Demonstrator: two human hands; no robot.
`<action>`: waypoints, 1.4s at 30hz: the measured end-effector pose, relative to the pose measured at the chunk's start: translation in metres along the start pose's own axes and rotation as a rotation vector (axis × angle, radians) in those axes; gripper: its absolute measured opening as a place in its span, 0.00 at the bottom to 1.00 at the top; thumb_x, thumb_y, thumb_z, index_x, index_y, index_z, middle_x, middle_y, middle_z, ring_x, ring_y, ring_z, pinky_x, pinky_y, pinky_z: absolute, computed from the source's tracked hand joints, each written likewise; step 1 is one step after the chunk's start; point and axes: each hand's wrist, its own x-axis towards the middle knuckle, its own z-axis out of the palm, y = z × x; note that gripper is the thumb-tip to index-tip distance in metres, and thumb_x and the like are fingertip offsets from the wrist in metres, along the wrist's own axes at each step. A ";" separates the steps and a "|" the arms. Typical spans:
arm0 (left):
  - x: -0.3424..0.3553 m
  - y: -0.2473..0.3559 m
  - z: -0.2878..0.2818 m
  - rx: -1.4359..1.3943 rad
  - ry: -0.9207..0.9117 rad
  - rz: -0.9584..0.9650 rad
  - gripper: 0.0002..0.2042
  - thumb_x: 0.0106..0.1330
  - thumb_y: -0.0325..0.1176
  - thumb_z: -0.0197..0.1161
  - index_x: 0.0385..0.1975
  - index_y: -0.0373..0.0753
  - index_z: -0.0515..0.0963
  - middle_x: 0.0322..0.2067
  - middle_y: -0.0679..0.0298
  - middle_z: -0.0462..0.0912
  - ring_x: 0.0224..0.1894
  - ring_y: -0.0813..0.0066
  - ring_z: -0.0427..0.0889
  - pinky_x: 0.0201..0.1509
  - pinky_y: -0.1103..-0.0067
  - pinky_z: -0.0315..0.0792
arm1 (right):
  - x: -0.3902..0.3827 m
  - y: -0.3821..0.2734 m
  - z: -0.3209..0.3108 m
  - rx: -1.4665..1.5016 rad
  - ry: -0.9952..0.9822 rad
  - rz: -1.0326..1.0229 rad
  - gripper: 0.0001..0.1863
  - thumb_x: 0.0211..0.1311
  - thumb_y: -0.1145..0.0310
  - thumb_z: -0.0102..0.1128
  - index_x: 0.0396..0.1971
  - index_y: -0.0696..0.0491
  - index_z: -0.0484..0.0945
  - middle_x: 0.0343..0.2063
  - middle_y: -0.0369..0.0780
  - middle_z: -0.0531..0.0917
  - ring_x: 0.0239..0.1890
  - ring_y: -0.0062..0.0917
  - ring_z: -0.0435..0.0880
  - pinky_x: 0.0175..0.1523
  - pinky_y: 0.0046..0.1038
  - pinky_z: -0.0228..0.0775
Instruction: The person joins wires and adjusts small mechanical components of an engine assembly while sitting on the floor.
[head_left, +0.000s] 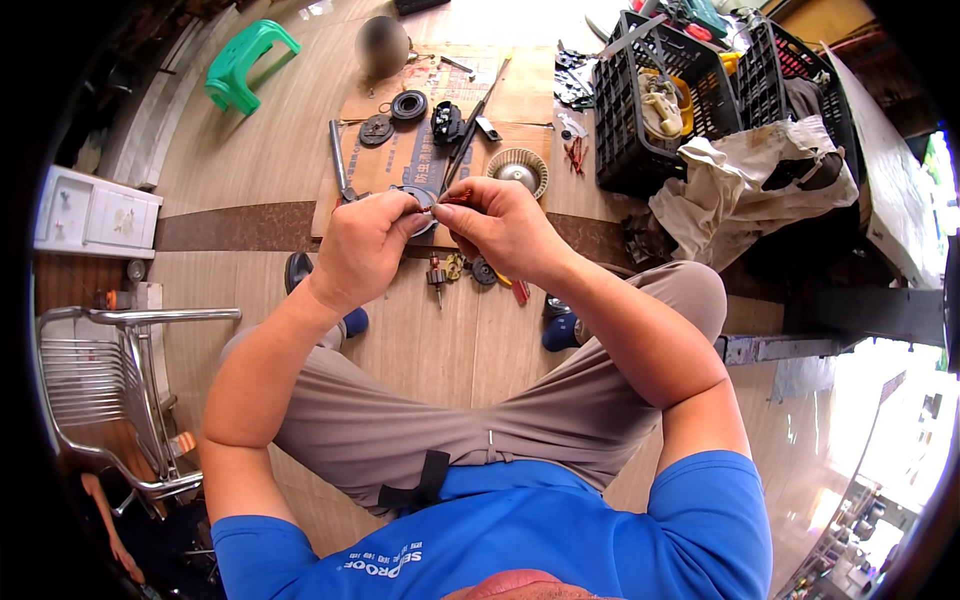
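My left hand (362, 245) and my right hand (508, 228) meet over the near edge of a cardboard sheet (365, 80), fingertips pinched together. Thin reddish wire (462, 200) shows at the right fingers; the left fingers close on something tiny at the same spot, mostly hidden. Behind the hands lies a round metal-rimmed part (425, 192), partly covered. Close by are a pale blower wheel (518, 172), a black ring (409, 105), a dark disc (376, 130), a black housing (447, 122) and a metal tube (341, 160). A small motor armature (437, 275) lies below my hands.
Black plastic crates (640, 150) stand at the right, with a stained cloth (750, 190) draped in front. A green stool (245, 65) is at the far left. Nearer left are a white cabinet (100, 212), a metal chair (130, 390) and another person's arm (110, 525).
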 end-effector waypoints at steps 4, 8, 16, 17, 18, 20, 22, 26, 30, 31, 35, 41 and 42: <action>-0.003 0.001 0.000 -0.147 -0.080 -0.160 0.04 0.67 0.26 0.60 0.34 0.32 0.78 0.21 0.57 0.79 0.23 0.67 0.79 0.29 0.75 0.71 | -0.005 -0.004 0.001 -0.112 0.014 -0.090 0.07 0.66 0.72 0.61 0.35 0.62 0.80 0.21 0.34 0.80 0.22 0.13 0.74 0.26 0.19 0.67; -0.005 -0.010 -0.003 -0.789 -0.344 -0.528 0.08 0.72 0.29 0.55 0.33 0.32 0.78 0.20 0.68 0.76 0.20 0.82 0.73 0.25 0.84 0.66 | -0.011 -0.014 0.000 -0.228 -0.019 -0.213 0.06 0.67 0.73 0.60 0.36 0.60 0.79 0.22 0.30 0.78 0.25 0.09 0.71 0.28 0.15 0.64; -0.002 -0.002 0.010 -0.473 -0.226 -0.400 0.05 0.67 0.27 0.60 0.38 0.31 0.78 0.24 0.63 0.80 0.26 0.77 0.79 0.31 0.80 0.72 | -0.003 -0.002 0.000 -0.353 0.141 -0.328 0.06 0.62 0.73 0.63 0.33 0.61 0.81 0.22 0.38 0.83 0.25 0.14 0.77 0.31 0.21 0.71; -0.002 0.001 0.010 -0.282 -0.131 -0.236 0.06 0.64 0.25 0.62 0.38 0.31 0.78 0.25 0.60 0.81 0.27 0.73 0.80 0.33 0.78 0.73 | -0.003 -0.003 0.001 -0.350 0.171 -0.312 0.06 0.62 0.72 0.64 0.33 0.61 0.82 0.22 0.38 0.83 0.25 0.13 0.77 0.30 0.21 0.71; -0.001 0.003 0.009 -0.091 -0.038 -0.071 0.07 0.62 0.23 0.63 0.39 0.31 0.78 0.26 0.57 0.81 0.29 0.68 0.81 0.35 0.77 0.74 | -0.003 -0.004 0.001 -0.350 0.167 -0.312 0.06 0.62 0.72 0.64 0.33 0.61 0.82 0.22 0.38 0.83 0.25 0.13 0.77 0.30 0.21 0.71; 0.000 0.002 0.004 -0.053 -0.033 -0.034 0.08 0.60 0.22 0.64 0.39 0.30 0.78 0.27 0.54 0.81 0.29 0.64 0.81 0.35 0.76 0.74 | -0.004 -0.005 0.001 -0.248 0.148 -0.166 0.07 0.62 0.72 0.64 0.33 0.61 0.82 0.22 0.36 0.83 0.25 0.12 0.76 0.30 0.20 0.70; 0.000 0.001 0.001 -0.018 -0.030 0.004 0.09 0.58 0.21 0.64 0.39 0.30 0.78 0.28 0.52 0.81 0.29 0.61 0.81 0.35 0.75 0.74 | -0.006 -0.009 0.001 -0.185 0.104 -0.141 0.06 0.65 0.72 0.62 0.34 0.60 0.81 0.20 0.32 0.78 0.23 0.09 0.71 0.26 0.17 0.63; -0.003 -0.001 -0.004 -0.372 -0.168 -0.255 0.04 0.64 0.23 0.61 0.36 0.30 0.78 0.26 0.60 0.81 0.25 0.72 0.79 0.30 0.78 0.72 | -0.009 -0.015 -0.001 -0.059 0.044 -0.133 0.07 0.64 0.72 0.63 0.33 0.62 0.81 0.24 0.33 0.82 0.27 0.11 0.74 0.32 0.18 0.69; -0.007 -0.009 -0.005 -1.113 -0.395 -0.479 0.05 0.71 0.25 0.56 0.38 0.31 0.77 0.25 0.68 0.77 0.23 0.84 0.74 0.27 0.85 0.69 | -0.016 -0.020 0.002 -0.142 0.015 -0.312 0.06 0.64 0.73 0.62 0.32 0.61 0.80 0.24 0.35 0.82 0.27 0.12 0.75 0.32 0.19 0.70; -0.007 -0.012 -0.003 -1.113 -0.395 -0.478 0.05 0.71 0.25 0.56 0.38 0.31 0.77 0.25 0.68 0.77 0.23 0.84 0.74 0.27 0.85 0.69 | -0.017 -0.020 0.003 -0.181 0.011 -0.325 0.06 0.64 0.73 0.62 0.32 0.61 0.80 0.24 0.36 0.82 0.26 0.13 0.76 0.32 0.20 0.70; -0.005 -0.014 -0.001 -1.024 -0.416 -0.503 0.05 0.70 0.25 0.56 0.40 0.30 0.76 0.25 0.65 0.78 0.25 0.82 0.76 0.30 0.84 0.71 | -0.013 -0.015 0.005 -0.353 0.124 -0.369 0.06 0.63 0.72 0.62 0.32 0.61 0.80 0.23 0.38 0.82 0.26 0.15 0.77 0.32 0.21 0.71; 0.000 0.003 0.006 -0.277 -0.083 -0.147 0.05 0.65 0.22 0.61 0.38 0.30 0.77 0.29 0.61 0.82 0.32 0.77 0.80 0.36 0.78 0.74 | -0.005 -0.001 0.003 -0.259 0.191 -0.272 0.07 0.63 0.71 0.63 0.34 0.61 0.81 0.24 0.37 0.83 0.27 0.14 0.77 0.32 0.21 0.71; 0.000 0.003 0.003 -0.107 -0.084 -0.051 0.05 0.63 0.21 0.61 0.38 0.30 0.78 0.29 0.59 0.82 0.33 0.76 0.81 0.36 0.77 0.74 | -0.005 -0.003 0.004 -0.258 0.188 -0.272 0.07 0.63 0.71 0.63 0.34 0.61 0.81 0.24 0.37 0.83 0.27 0.14 0.77 0.32 0.21 0.71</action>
